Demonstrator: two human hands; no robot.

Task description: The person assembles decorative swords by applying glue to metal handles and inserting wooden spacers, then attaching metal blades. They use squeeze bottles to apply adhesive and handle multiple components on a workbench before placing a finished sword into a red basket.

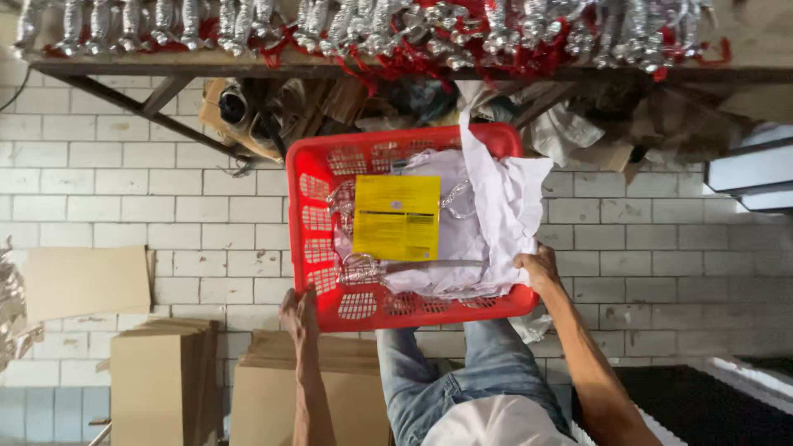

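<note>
Both hands had the red plastic basket (pixel 318 248) in their grip: the left hand (pixel 299 312) was clenched over its near-left corner, and the right hand (pixel 537 268) clasped the near-right rim, fingers curled over the edge and onto the white paper (pixel 508 198) lining it. The basket was held out above the pale tiled floor (pixel 124 190), just beyond the person's jeans-clad knees (pixel 462 363), below the long table (pixel 330 66) at the far edge. Inside lay a yellow sheet (pixel 396 217) on clear-wrapped silvery items (pixel 363 268). Judging by its latticed walls, the basket was probably light and a little flexible, its load loose and apt to slide, so the stiff rim at opposite corners seemed the soundest hold. Flat cardboard boxes (pixel 165 380) lay near left.
</note>
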